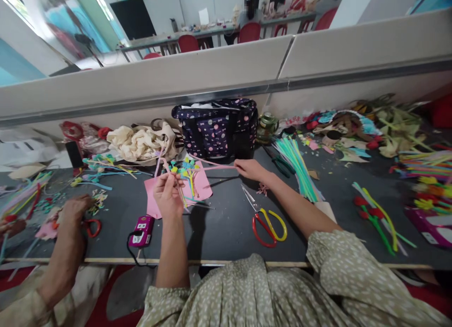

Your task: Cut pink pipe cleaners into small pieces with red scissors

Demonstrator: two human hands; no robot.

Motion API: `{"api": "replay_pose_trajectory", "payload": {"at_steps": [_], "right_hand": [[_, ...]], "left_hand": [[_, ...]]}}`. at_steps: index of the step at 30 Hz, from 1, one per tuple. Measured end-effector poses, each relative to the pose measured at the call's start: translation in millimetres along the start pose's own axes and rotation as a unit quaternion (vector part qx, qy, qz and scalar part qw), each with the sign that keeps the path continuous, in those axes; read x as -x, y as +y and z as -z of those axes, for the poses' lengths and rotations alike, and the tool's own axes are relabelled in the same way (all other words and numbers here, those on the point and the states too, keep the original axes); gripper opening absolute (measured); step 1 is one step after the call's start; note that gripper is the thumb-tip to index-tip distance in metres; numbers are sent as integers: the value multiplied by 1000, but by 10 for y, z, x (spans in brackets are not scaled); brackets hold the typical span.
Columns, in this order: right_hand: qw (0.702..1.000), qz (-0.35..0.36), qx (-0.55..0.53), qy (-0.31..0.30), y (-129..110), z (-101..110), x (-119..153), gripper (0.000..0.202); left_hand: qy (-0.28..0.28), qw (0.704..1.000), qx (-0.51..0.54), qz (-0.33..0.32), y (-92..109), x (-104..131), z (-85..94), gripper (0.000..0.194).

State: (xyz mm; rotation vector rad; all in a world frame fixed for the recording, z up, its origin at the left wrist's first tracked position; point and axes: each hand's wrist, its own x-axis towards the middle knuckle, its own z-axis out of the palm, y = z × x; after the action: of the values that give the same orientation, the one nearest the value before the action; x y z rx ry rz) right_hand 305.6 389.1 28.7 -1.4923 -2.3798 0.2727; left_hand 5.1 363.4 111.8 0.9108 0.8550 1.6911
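My left hand (168, 191) pinches a pink pipe cleaner piece (163, 163), bent at its top, above pink paper sheets (151, 205). My right hand (251, 169) is closed on the far end of pink pipe cleaners (219, 167), which stretch between the two hands. Behind my left fingers lies a small bunch of yellow, blue and green pipe cleaner flowers (188, 169) on the paper. Scissors with one red and one yellow handle (270, 226) rest below my right hand, blades partly apart. Small pink clippings (262, 189) lie near my right wrist.
A dark patterned bag (219, 129) stands at the back beside a glass jar (267, 125). Black-handled pliers (280, 162) and a green pipe cleaner bundle (300, 169) lie right. A magenta corded box (141, 231) sits left, near a co-worker's hand (76, 207).
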Motion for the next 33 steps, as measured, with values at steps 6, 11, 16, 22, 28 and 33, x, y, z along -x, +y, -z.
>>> {"api": "replay_pose_trajectory", "payload": {"at_steps": [6, 11, 16, 22, 28, 33], "right_hand": [[994, -109, -16, 8, 25, 70, 51, 18], [982, -133, -107, 84, 42, 242, 89, 20], [966, -138, -198, 95, 45, 258, 202, 24], [973, -181, -128, 68, 78, 183, 355, 21], [933, -199, -257, 157, 93, 340, 531, 20], [873, -244, -377, 189, 55, 311, 751, 22]], "left_hand": [[-9, 1000, 10, 27, -24, 32, -122, 23], [-28, 995, 29, 86, -171, 65, -135, 23], [-63, 972, 75, 216, -447, 76, -32, 27], [-65, 953, 66, 287, -700, 106, 79, 28], [-124, 944, -21, 305, -792, 412, -27, 36], [-277, 888, -183, 318, -1058, 803, -112, 45]]}}
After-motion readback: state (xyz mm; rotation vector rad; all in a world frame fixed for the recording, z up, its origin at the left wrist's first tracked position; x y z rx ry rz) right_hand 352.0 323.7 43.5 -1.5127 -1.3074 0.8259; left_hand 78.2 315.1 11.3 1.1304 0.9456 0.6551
